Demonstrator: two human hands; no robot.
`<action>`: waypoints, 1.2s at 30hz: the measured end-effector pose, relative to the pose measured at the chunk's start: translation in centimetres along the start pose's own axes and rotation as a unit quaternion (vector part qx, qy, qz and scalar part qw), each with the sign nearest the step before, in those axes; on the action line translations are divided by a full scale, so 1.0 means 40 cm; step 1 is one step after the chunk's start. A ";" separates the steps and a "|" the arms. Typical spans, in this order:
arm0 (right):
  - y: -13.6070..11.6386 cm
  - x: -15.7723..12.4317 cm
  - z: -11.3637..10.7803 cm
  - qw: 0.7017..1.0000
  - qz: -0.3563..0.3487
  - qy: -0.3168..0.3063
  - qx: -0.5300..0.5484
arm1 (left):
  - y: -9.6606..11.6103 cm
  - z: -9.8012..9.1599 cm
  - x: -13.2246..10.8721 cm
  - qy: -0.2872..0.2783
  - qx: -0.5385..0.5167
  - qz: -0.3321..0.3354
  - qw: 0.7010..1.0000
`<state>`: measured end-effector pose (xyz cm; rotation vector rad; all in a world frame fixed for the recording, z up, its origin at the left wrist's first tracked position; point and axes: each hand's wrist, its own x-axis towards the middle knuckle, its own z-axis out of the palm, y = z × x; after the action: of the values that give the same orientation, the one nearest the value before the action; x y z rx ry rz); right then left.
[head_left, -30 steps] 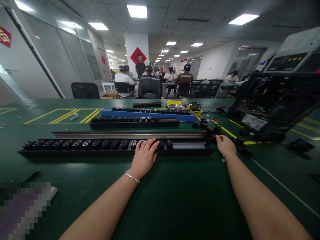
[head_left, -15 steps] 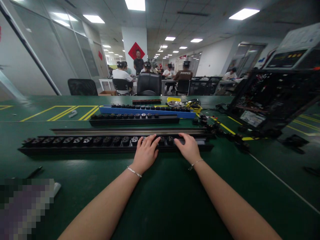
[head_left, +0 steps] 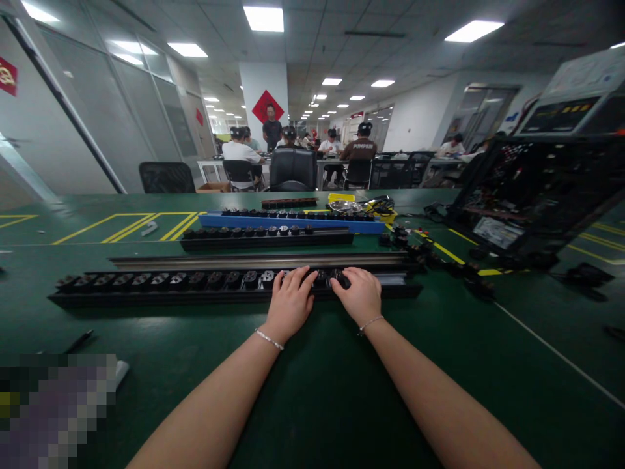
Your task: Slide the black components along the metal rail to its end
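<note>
A long black rail (head_left: 146,301) lies crosswise before me, holding a row of round black socket modules (head_left: 178,280) with pale faces. My left hand (head_left: 293,301) rests over the rail right of its middle, fingers stretched forward on the modules and slightly apart. Just to the right, my right hand (head_left: 360,293) has its thumb and fingers closed around a dark socket module (head_left: 342,279) at the rail. The fingers partly hide that module and the rail beneath. Right of this hand, the rail's bare channel (head_left: 394,280) shows.
Behind lie a slim metal-faced rail (head_left: 244,262), a shorter black rail (head_left: 273,241) and a blue rail (head_left: 293,225) with modules. Loose black parts (head_left: 439,257) and an open-sided black equipment case (head_left: 532,202) stand right. A pen (head_left: 79,341) lies left. People sit at far tables.
My right hand has moved left, closer to my left hand, and its thumb and fingers have closed on a socket module. My left hand stays on the rail. The view has shifted slightly.
</note>
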<state>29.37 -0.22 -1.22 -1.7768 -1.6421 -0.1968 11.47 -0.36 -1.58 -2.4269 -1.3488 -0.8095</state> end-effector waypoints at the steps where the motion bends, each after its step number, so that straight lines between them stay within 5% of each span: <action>1: 0.000 0.000 -0.001 1.000 -0.001 0.002 -0.001 | 0.000 0.000 0.000 0.000 0.000 0.000 1.000; 36: 0.026 0.005 -0.005 0.999 -0.004 0.033 0.000 | 0.000 -0.006 0.000 0.005 0.002 0.006 1.000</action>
<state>30.44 -0.13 -1.38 -1.7456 -1.6031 -0.2563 11.40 -0.45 -1.39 -2.4213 -1.3300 -0.8144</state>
